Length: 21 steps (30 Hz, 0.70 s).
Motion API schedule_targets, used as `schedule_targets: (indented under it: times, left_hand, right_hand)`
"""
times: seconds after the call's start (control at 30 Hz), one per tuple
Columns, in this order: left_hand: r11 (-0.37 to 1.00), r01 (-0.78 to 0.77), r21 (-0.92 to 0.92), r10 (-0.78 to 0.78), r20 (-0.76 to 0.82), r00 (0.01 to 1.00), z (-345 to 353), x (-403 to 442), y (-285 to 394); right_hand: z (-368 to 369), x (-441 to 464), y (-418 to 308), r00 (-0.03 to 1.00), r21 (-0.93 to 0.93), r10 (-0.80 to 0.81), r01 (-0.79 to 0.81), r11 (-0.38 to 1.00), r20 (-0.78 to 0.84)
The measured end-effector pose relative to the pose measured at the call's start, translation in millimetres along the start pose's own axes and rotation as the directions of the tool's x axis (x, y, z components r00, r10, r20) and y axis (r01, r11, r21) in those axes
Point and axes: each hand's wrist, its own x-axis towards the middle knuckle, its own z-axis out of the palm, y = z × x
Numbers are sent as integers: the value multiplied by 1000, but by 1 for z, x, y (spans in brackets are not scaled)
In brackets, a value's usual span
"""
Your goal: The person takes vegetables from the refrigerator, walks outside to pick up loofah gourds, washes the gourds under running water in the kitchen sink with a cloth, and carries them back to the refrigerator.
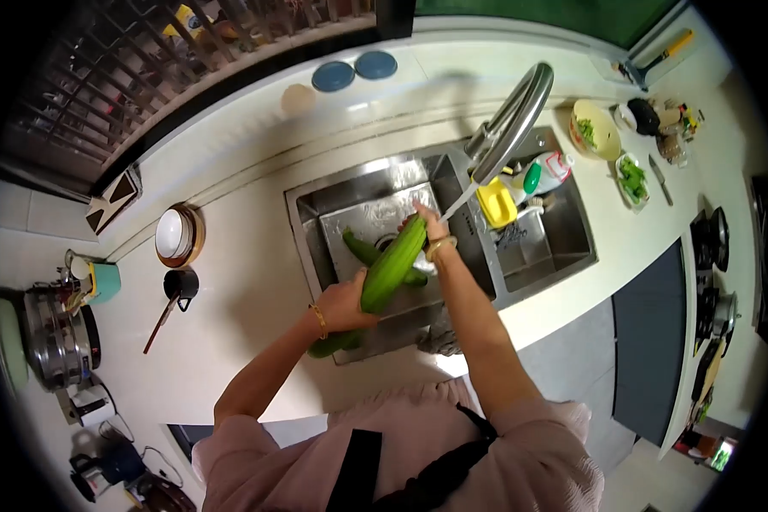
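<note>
Two hands grasp a large green gourd (393,266) over the left basin (326,229) of a steel double sink: the left hand (346,301) at its lower end, the right hand (432,224) at its upper end, near the stream from the faucet (510,128). Another green gourd (363,248) lies in the basin beneath it. A yellow container (497,203) sits near the right hand.

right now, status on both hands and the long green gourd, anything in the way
Left hand gripping near end of long green gourd, right hand on far end. Running water beside right hand, from curved silver faucet. Second green gourd partly beneath.
</note>
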Motion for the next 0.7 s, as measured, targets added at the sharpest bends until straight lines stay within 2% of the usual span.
schedule_targets:
  times: [0.03,0.07,0.13,0.17,0.2,0.23,0.27,0.33,0.37,0.43,0.47,0.53,0.6,0.67,0.7]
  left_hand:
    - [1000,10,24,-10,-5,1000,3,-3,-2]
    - [999,19,28,-20,14,1000,5,-5,-8]
    - [999,-32,-23,28,-146,989,7,-14,-23]
    - [999,-30,-21,27,-132,991,6,-18,-28]
    - [997,-12,-78,-2,-176,984,3,-24,-32]
    - [991,5,-134,-35,-220,975,0,-30,-37]
    - [991,13,-134,-41,-209,977,-2,-36,-42]
    - [977,92,-191,-151,-322,935,-3,-48,-55]
    - [977,100,-187,-156,-315,936,-1,-53,-64]
    - [977,82,-199,-164,-438,884,4,-63,-85]
    - [977,87,-196,-166,-438,883,6,-68,-95]
    - [960,122,-250,-230,-464,856,8,-77,-112]
    - [960,131,-246,-235,-461,856,10,-83,-129]
    - [958,135,-253,-242,-457,856,13,-89,-140]
    - [945,193,-265,-297,-439,848,14,-88,-143]
  right_hand:
    - [-10,5,0,979,133,161,-177,975,123]
    - [-17,10,-8,953,83,276,-288,954,126]
    - [-44,39,6,959,-135,281,-281,950,-20]
    - [-40,22,0,972,-382,215,-234,894,-94]
    - [-55,31,15,993,-658,90,-115,744,-72]
    - [-69,40,31,995,-875,101,-54,481,-6]
    - [-76,43,44,989,-986,133,35,165,57]
    - [-85,46,92,979,-999,199,30,27,35]
    - [-86,45,112,978,-999,207,28,35,35]
    - [-80,45,141,984,-918,19,174,-356,179]
    - [-75,46,145,983,-919,21,178,-352,183]
    - [-61,41,136,982,-968,182,8,-251,-40]
    - [-62,45,137,982,-964,188,41,-261,-9]
    - [-67,35,126,977,-958,185,153,-242,109]
    - [-71,32,118,978,-955,182,152,-255,107]
